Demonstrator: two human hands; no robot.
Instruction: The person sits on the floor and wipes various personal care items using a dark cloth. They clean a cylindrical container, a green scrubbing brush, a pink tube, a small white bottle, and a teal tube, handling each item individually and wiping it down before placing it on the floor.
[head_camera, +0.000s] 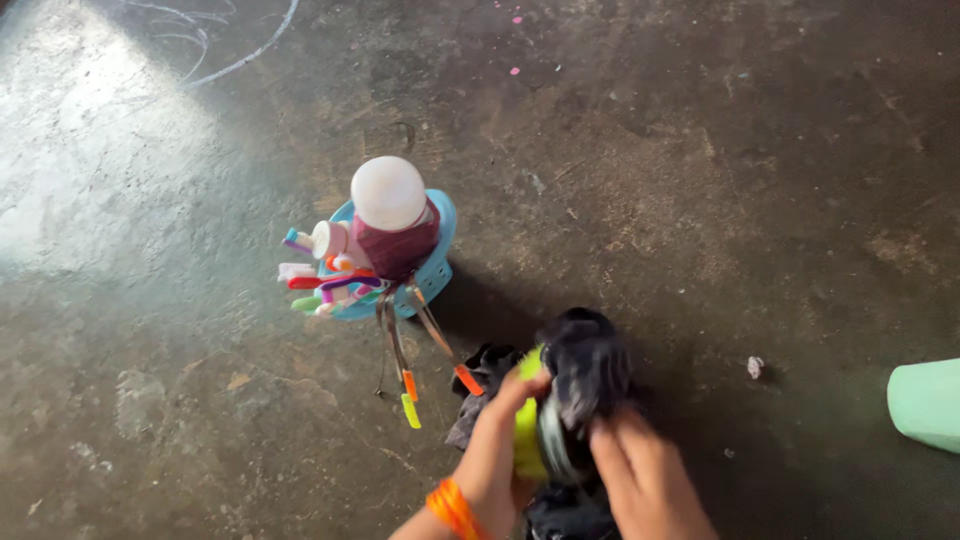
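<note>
My left hand (497, 440), with orange bangles on the wrist, grips a yellow-green round object (527, 425) near the bottom middle. My right hand (640, 470) presses a dark cloth (585, 365) over that object from the right. More dark cloth hangs below between my hands. The hands and cloth are blurred.
A light blue holder (435, 262) stands on the concrete floor to the upper left, filled with a white-capped maroon bottle (392, 212), colourful toothbrushes (320, 282) and metal tools with orange and yellow handles (410, 385). A pale green container (925, 402) sits at the right edge.
</note>
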